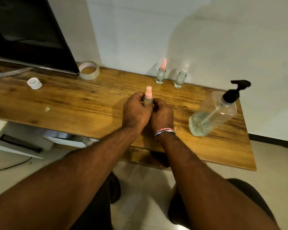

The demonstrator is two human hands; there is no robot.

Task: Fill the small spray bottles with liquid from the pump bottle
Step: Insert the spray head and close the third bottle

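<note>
Both hands, left hand [136, 112] and right hand [162, 116], clamped round small spray bottle [148, 100]; probably uncapping; risk of slipping, spilling onto surface [90, 105] below grip.

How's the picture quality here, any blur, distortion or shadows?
Head view: wide-angle bend curves the wooden table edge; warm, dim light; soft overall, pump bottle nozzle smeared; the pink-topped spray bottle and white-topped spray bottle cast faint wall shadows.

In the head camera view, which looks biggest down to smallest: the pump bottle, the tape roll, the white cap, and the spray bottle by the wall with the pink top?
1. pump bottle, clearly largest
2. tape roll and pink-topped spray bottle: one wider, one taller, unsure which ranks higher
3. white cap, smallest
</note>
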